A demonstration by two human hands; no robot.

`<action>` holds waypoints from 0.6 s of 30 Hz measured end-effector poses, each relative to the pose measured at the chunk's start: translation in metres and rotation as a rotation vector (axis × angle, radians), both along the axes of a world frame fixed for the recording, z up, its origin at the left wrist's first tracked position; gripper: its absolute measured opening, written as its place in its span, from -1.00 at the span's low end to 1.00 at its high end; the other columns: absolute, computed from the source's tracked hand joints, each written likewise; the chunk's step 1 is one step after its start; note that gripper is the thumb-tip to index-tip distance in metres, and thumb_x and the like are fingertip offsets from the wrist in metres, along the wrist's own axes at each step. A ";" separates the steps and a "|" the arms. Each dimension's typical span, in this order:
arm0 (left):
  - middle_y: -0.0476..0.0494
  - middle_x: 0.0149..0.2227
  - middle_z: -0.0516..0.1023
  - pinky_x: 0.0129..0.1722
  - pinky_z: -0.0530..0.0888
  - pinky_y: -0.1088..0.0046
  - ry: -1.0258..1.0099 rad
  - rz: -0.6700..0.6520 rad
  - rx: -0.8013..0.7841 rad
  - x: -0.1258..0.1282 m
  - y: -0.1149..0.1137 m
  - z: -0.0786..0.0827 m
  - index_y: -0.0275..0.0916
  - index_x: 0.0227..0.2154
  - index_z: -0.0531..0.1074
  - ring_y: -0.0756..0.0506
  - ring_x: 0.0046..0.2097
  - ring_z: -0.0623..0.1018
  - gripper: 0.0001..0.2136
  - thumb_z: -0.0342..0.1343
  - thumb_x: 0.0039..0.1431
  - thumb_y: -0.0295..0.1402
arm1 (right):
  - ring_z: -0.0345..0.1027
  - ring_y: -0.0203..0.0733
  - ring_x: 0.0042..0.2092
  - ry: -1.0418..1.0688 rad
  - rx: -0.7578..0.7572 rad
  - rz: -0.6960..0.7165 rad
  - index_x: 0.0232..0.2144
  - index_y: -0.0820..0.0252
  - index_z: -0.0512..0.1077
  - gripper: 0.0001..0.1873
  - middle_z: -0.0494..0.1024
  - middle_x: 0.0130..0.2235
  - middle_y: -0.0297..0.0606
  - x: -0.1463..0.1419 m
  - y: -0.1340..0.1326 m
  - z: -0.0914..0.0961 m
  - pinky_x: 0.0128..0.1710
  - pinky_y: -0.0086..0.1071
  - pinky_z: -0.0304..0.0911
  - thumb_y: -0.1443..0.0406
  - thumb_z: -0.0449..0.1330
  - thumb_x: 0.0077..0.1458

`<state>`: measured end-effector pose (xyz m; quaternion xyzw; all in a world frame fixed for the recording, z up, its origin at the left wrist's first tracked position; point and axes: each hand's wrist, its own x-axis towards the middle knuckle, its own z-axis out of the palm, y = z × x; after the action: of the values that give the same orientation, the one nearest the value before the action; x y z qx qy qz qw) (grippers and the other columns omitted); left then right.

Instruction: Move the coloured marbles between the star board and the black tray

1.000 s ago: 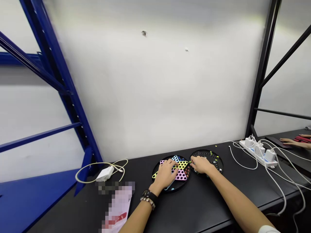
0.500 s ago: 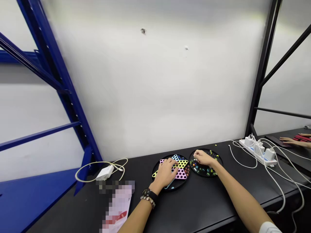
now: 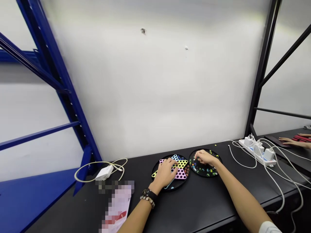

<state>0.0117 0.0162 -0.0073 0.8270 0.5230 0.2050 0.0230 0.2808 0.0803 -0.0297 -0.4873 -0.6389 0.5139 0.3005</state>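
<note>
A star-shaped Chinese checkers board (image 3: 181,174) with round holes, in pink, yellow and blue, sits on a round black tray; red and blue marbles show along its right side. My left hand (image 3: 166,171) rests across the board's left part with its fingers spread, hiding much of the star. To the right is a second round black tray (image 3: 221,159) with loose marbles (image 3: 203,170) of several colours. Over its upper middle my right hand (image 3: 204,156) is closed, thumb and fingers together. Whatever it holds, if anything, is hidden.
A white power strip (image 3: 259,153) with plugged adapters and trailing cables lies at the right. A white charger (image 3: 104,173) with a coiled cable lies left, behind a blurred pink sheet (image 3: 119,207). Another person's hands (image 3: 290,141) are at far right.
My right hand has moved slightly to the right over the marble tray, its fingers now pointing lower. My left hand stays in place on the board.
</note>
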 end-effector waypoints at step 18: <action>-0.09 -0.10 0.47 -0.02 0.29 0.27 -0.005 0.007 -0.004 -0.001 0.002 -0.002 -0.09 -0.17 0.46 -0.17 -0.03 0.43 -0.78 -0.06 0.25 -0.23 | 0.11 -0.38 -0.48 -0.536 0.209 0.360 -0.35 0.21 0.43 -0.90 0.30 -0.51 -0.45 -0.018 -0.023 0.024 -0.47 -0.51 0.02 0.31 0.22 0.02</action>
<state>0.0107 0.0177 -0.0093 0.8246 0.5262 0.2064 0.0251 0.2624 0.0574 -0.0061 -0.4512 -0.8201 0.3441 0.0746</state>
